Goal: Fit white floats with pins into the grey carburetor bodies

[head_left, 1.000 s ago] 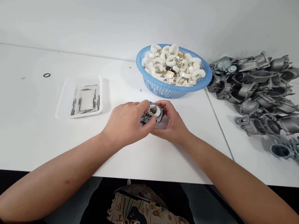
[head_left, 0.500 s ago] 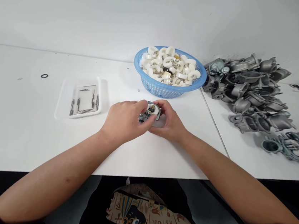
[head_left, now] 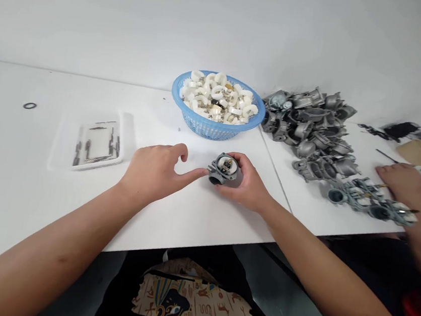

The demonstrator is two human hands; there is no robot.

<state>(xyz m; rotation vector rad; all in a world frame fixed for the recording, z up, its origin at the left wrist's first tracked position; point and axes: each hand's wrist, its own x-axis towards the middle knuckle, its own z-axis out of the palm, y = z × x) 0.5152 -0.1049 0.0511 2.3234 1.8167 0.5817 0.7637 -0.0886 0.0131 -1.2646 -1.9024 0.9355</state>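
Observation:
My right hand (head_left: 247, 185) is shut on a small die-cast carburetor body (head_left: 224, 170), which sits on its fingers with the round open side and small brass parts facing up. My left hand (head_left: 158, 170) is beside it on the white table (head_left: 189, 211), with its fingers apart. Only the tip of its index finger reaches the carburetor's left edge. The underside of the carburetor is hidden by my right fingers.
A blue plastic basket (head_left: 206, 129) of white rings stands behind my hands. A clear tray (head_left: 97, 166) holds metal pins at left, near a black O-ring (head_left: 30, 105). Grey carburetor bodies (head_left: 314, 116) lie piled at right, where a co-worker's hands (head_left: 408, 188) work.
My left hand has moved off the carburetor, leaving only a fingertip at its edge, and my right hand now holds it. The view has turned right, bringing a co-worker's hands in.

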